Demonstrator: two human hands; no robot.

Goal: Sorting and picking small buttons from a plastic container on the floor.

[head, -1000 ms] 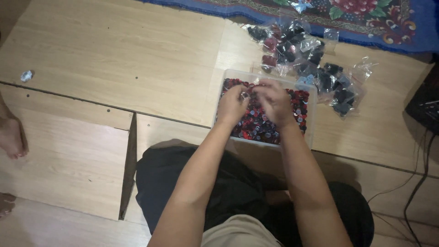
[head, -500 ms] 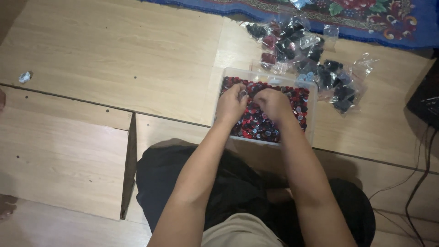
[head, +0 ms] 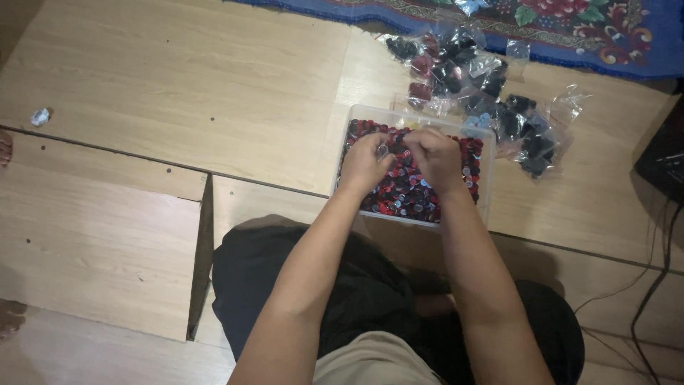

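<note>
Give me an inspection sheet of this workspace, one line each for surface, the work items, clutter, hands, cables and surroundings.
Surface: light wooden floor panels, seams between the boards.
Work items: clear plastic box filled with small red, black and bluish round pieces; pile of small clear bags holding dark and red pieces beyond it.
Clutter: small crumpled scrap at far left.
Hands: left hand and right hand both over the box, fingers curled together; what is in their grip cannot be told.
Cables: dark cables on the floor at right.
Surroundings: blue floral rug at top; dark object at right edge; another person's foot at left edge.
</note>
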